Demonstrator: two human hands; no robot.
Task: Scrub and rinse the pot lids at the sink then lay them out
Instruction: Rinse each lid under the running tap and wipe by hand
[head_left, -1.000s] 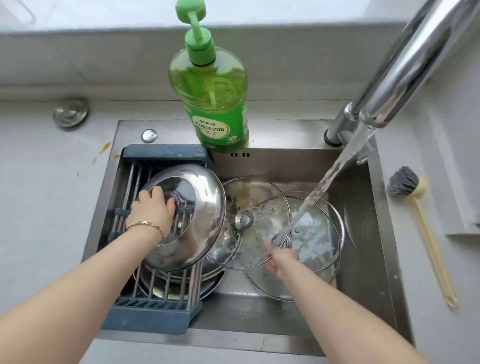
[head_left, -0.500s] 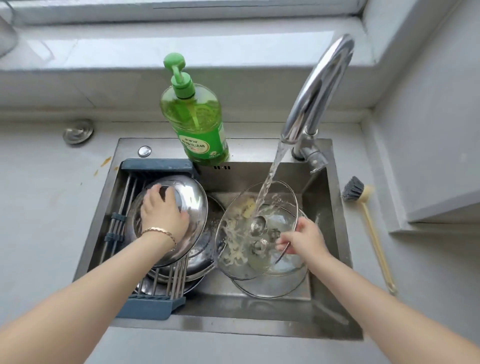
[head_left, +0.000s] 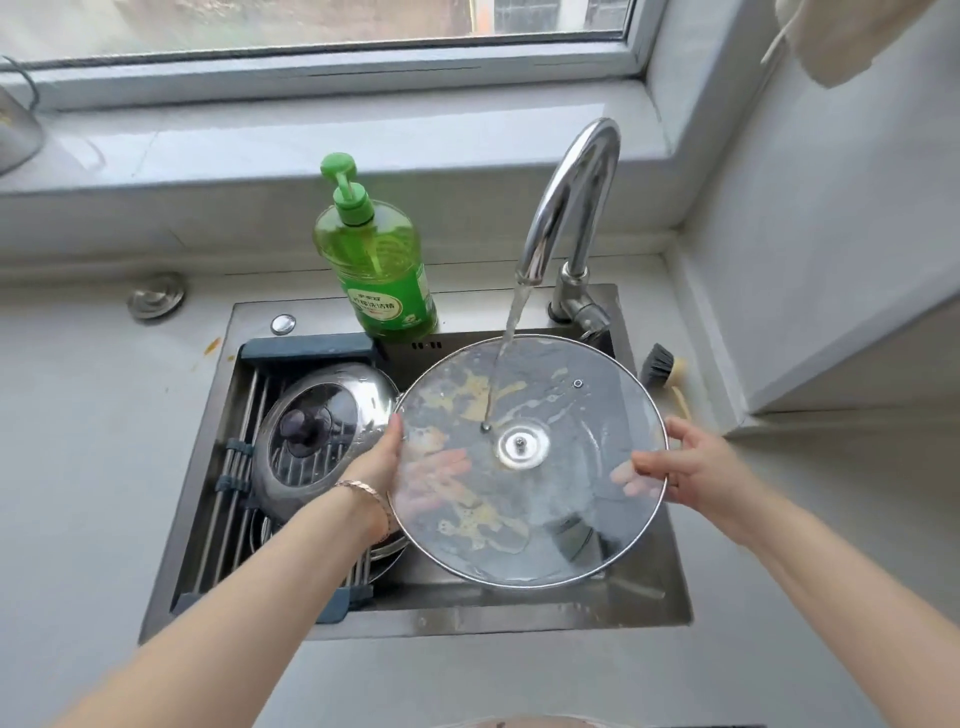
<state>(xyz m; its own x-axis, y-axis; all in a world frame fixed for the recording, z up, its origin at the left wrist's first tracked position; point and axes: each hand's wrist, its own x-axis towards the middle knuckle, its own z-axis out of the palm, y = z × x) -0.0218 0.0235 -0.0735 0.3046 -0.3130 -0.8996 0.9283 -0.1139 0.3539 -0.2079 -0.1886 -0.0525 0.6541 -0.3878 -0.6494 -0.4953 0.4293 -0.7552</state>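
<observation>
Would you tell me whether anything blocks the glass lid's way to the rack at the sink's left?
Yes: a steel lid lies on the rack, covering most of it, just left of the glass lid, which the left hand and right hand hold by its rim.

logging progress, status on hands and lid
Left hand, right hand grip round steel-rimmed glass lid at its rim. Tap water hitting it, yellow residue on it. Nothing blocking.

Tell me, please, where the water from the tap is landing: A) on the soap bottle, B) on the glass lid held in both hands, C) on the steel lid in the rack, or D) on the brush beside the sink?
B: the stream from the tap strikes the glass lid near its centre, while the left hand and right hand grip its rim.
</observation>
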